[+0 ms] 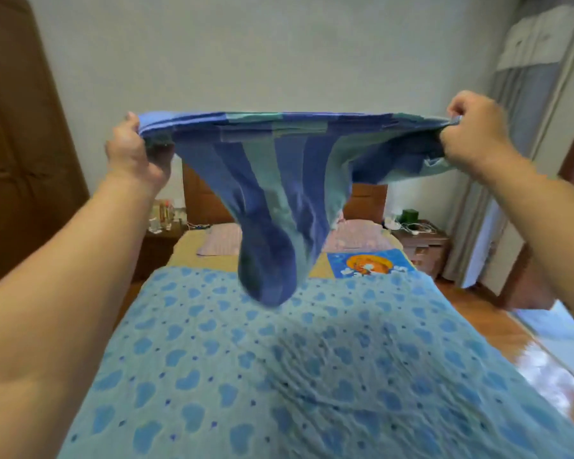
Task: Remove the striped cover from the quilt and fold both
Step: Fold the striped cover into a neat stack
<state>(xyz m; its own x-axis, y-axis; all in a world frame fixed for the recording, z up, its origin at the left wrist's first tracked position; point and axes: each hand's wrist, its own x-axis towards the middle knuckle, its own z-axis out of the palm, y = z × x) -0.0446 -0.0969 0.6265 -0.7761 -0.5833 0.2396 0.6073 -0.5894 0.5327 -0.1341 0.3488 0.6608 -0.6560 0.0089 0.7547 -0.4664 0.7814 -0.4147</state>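
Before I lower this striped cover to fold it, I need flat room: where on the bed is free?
The heart-patterned quilt lies open across the near bed, below the striped cover that the left hand and right hand hold up. Further up it is crowded: pink pillows and a cartoon-print cloth by the headboard, with cluttered nightstands at either side.

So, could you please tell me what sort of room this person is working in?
Most likely a home bedroom: a bed under a light-blue heart-patterned quilt, pink pillows against a brown wooden headboard, and a dark wooden bedside table beside it.
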